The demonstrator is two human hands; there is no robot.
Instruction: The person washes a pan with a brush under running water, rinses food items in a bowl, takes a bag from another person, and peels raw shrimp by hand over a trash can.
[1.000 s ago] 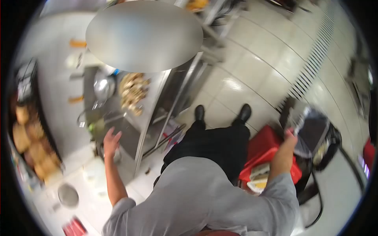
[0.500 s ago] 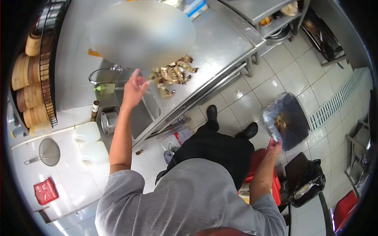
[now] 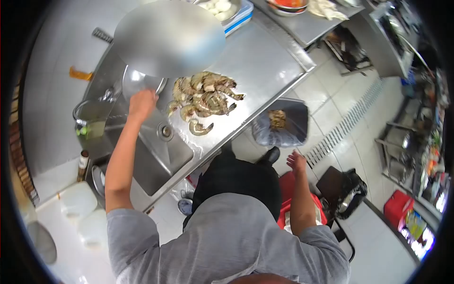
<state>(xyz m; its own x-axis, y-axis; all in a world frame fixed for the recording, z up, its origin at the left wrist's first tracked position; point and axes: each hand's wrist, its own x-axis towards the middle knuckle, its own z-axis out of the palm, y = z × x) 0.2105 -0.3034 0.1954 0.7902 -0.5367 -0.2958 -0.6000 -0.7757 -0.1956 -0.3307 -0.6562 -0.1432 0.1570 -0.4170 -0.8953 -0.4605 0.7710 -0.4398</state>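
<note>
My left hand (image 3: 143, 104) is over the sink (image 3: 156, 165), its fingers closed at the near rim of a round metal bowl (image 3: 134, 84). Just right of the bowl, a pile of raw shrimp (image 3: 205, 99) lies on the steel counter (image 3: 265, 57). One shrimp (image 3: 200, 128) sits apart at the pile's lower edge. My right hand (image 3: 296, 162) hangs over the floor with its fingers apart and holds nothing. Beyond it stands a lined bin (image 3: 295, 124) with brownish scraps (image 3: 277, 119) inside, close to the counter's front edge.
A faucet (image 3: 85, 106) arches over the sink's left side. At the top, a bowl of white round items (image 3: 221, 6) stands on a blue-edged container (image 3: 241, 19). Near my right arm are a red container (image 3: 286, 201) and a black-bagged bin (image 3: 354, 189). A floor drain (image 3: 345, 120) runs beyond.
My right hand has let go of the lined bin, which now stands nearer the counter. My left hand has moved to the bowl's rim. The view has shifted, showing more of the shrimp.
</note>
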